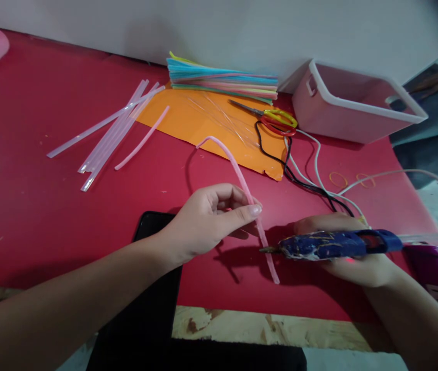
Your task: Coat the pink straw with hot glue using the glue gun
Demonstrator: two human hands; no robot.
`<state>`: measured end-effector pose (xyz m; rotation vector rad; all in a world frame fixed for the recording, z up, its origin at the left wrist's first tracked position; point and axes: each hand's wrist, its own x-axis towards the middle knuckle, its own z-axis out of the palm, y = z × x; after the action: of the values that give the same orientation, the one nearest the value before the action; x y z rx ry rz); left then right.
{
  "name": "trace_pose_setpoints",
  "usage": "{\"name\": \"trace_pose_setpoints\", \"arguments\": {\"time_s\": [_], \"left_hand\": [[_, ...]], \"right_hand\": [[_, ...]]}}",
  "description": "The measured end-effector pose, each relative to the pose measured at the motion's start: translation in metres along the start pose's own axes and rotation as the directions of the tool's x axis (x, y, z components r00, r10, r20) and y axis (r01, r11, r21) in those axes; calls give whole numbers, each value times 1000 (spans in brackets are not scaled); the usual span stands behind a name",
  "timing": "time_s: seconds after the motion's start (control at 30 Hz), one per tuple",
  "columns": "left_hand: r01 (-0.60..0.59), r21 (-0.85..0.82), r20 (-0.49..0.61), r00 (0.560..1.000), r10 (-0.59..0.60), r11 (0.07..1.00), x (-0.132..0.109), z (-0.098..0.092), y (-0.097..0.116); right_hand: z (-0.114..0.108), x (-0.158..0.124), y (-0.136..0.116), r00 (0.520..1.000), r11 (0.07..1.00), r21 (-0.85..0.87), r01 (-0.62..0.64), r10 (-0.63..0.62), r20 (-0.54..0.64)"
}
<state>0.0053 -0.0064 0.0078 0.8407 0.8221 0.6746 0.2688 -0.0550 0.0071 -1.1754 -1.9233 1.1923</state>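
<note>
My left hand point(207, 219) pinches a bent pink straw point(238, 175) between thumb and fingers, holding it above the red table point(29, 206). My right hand point(350, 257) grips a blue glue gun point(335, 245) lying sideways, its nozzle pointing left and almost touching the straw's lower part. A clear glue stick pokes out of the gun's back towards the right.
Several clear glue sticks point(106, 129) and a loose pink straw point(141, 139) lie at the back left. An orange sheet point(188, 121), a bundle of coloured straws point(222, 80), scissors point(273, 118), cables point(307, 175), a white basket point(350, 103) and a black phone point(145, 288) surround the hands.
</note>
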Motion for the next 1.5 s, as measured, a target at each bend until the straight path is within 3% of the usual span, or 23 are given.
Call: {"name": "trace_pose_setpoints", "arguments": {"time_s": [0.13, 0.7, 1.1, 1.5], "left_hand": [[4, -8, 17, 1000, -4, 1000, 0, 1, 0], [24, -39, 109, 994, -19, 999, -1, 0, 0], [10, -29, 106, 994, -7, 1000, -1, 0, 0], [11, -20, 123, 992, -8, 1000, -1, 0, -1]], "right_hand": [[0, -2, 3, 996, 997, -23, 71, -69, 60], [0, -3, 4, 998, 997, -52, 50, -47, 52], [1, -5, 6, 999, 1000, 10, 7, -7, 41], [1, -6, 8, 997, 998, -10, 58, -57, 48]]}}
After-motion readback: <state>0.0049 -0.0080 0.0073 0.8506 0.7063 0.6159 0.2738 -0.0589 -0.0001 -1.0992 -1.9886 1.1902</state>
